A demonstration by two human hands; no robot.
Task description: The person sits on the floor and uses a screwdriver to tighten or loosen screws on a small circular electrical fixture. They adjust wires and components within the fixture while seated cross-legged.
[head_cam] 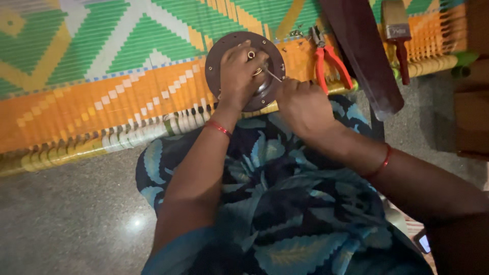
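Note:
A round dark-brown metal housing (270, 53) with a rim of bolt holes rests on the edge of a woven cot. My left hand (237, 76) lies over its middle, fingers pressed on the hub near a small brass ring. My right hand (301, 104) is closed on a thin metal tool (273, 76) whose tip points into the hub next to my left fingers. Both wrists wear red thread bands. My lap, in blue leaf-print cloth, is directly below the housing.
The cot's webbing (102, 102) is orange, green and white. Red-handled pliers (326, 58) lie right of the housing. A dark brown blade (364, 61) slants down past them, and a paintbrush (398, 35) lies further right. Grey speckled floor (66, 219) spreads below.

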